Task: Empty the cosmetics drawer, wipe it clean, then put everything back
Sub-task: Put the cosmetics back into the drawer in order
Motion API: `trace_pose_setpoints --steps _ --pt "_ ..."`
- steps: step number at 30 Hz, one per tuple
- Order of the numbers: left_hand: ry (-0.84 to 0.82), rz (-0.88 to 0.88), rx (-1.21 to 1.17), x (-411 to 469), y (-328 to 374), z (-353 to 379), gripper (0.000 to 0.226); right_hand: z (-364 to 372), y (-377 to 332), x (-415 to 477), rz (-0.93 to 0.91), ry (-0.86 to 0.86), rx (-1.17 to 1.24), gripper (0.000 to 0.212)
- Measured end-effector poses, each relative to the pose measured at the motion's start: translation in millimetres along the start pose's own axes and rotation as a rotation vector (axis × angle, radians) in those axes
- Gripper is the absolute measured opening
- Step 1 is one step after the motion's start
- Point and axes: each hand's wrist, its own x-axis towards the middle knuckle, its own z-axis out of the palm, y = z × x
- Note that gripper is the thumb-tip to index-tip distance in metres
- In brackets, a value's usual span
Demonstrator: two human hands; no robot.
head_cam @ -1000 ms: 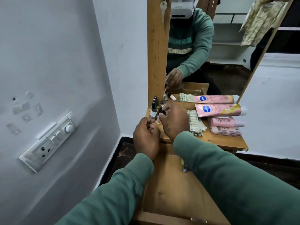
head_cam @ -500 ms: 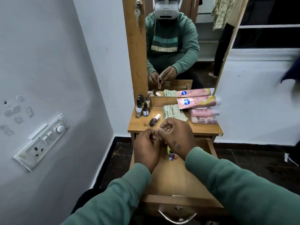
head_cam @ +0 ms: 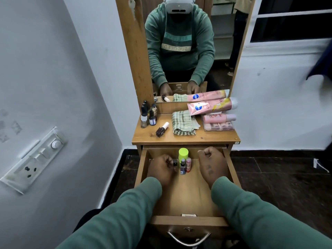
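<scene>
The wooden drawer [head_cam: 186, 196] is pulled out below the dresser top. Inside at the back stand a bottle with a lime-green cap [head_cam: 183, 154], a small purple bottle [head_cam: 183, 167] and a small pink bottle [head_cam: 188, 164]. My left hand [head_cam: 161, 169] is in the drawer and pinches a small dark nail polish bottle [head_cam: 175, 162] just left of those bottles. My right hand [head_cam: 212, 163] hovers over the drawer's right side, fingers curled, holding nothing. On the dresser top [head_cam: 185, 137] lie a dark nail polish bottle [head_cam: 162, 129], a checked cloth [head_cam: 183, 123] and pink tubes [head_cam: 210, 106].
Several small dark bottles [head_cam: 148, 115] stand at the top's back left. A clear box of pink items [head_cam: 219, 125] sits at the right, under a pink tube. A mirror [head_cam: 186, 47] rises behind. A wall with a switch panel [head_cam: 34, 159] is close on the left.
Both hands came down from the dresser top into the drawer. My left hand now holds a small dark bottle beside the others. The view tilted downward.
</scene>
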Motion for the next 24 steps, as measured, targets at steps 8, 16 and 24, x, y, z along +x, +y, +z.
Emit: trace_pose_setpoints --steps 8,16,24 --pt "-0.034 -0.001 -0.008 7.7 -4.1 13.8 0.013 11.9 17.9 7.8 0.075 -0.215 -0.189 0.021" --pt "-0.044 -0.019 -0.019 10.7 -8.5 16.0 0.019 14.8 21.9 9.8 0.095 -0.225 -0.214 0.016" --pt "-0.047 -0.036 -0.005 9.7 -8.1 17.7 0.029 15.5 25.6 10.5 0.081 -0.218 -0.231 0.019"
